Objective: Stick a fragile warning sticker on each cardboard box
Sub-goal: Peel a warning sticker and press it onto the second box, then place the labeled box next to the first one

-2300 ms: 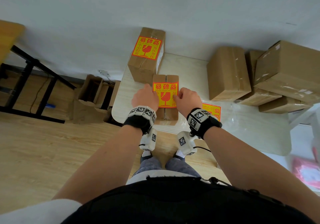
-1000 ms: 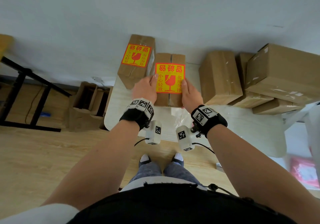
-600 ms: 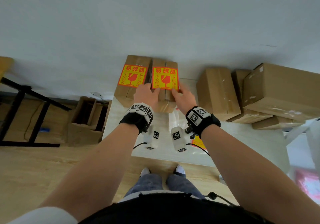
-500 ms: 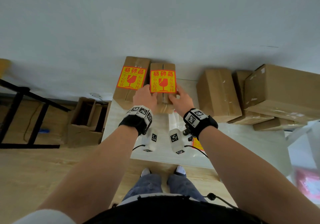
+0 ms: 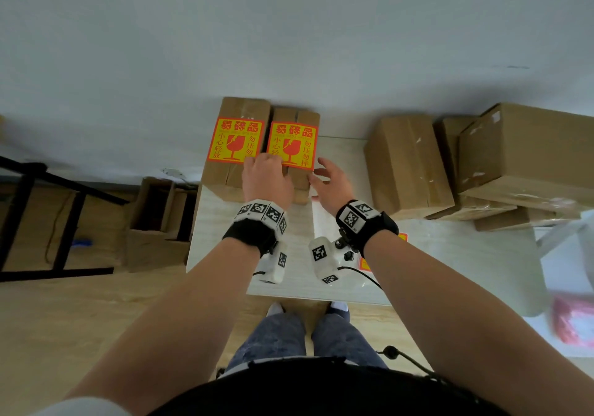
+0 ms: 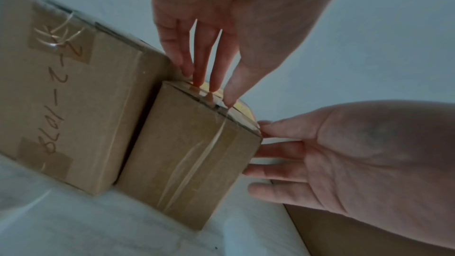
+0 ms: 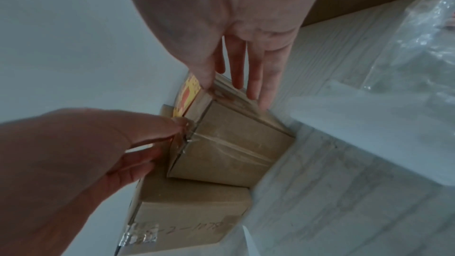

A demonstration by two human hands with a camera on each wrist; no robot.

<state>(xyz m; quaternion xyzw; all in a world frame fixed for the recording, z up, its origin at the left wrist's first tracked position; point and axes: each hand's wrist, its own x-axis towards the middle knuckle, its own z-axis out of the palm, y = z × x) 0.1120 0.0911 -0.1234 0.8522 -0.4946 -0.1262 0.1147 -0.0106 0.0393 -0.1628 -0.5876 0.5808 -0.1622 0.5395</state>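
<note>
Your left hand (image 5: 267,177) rests on the near top edge of the small cardboard box (image 5: 297,177) at the far left of the counter (image 5: 450,255). From the left wrist view its fingers (image 6: 209,65) are straight, their tips touching the box's top edge; they curl round nothing. Your right hand (image 5: 332,184) sits just to the right of that same box, fingers (image 7: 256,77) extended and slightly spread; the left wrist view shows their tips touching the box's right side and corner, holding nothing.

This small box wears a yellow-and-red fragile sticker (image 5: 292,148) flat on its top face. It stands touching a taller cardboard box (image 5: 231,177) on its left, which carries its own fragile sticker (image 5: 234,140) on top; handwriting runs down the near face of that taller box in the left wrist view. Both boxes stand at the far edge of the counter, close to the wall.

To the right, well apart from the pair, sits a plain box (image 5: 408,164) with no sticker visible on it, and beyond it a stack of larger boxes (image 5: 527,158). Near your right wrist lies a clear plastic bag (image 7: 430,32), with a corner of more stickers (image 5: 364,264) showing under your forearm. On the floor to the left of the counter stands an open carton (image 5: 154,219).
</note>
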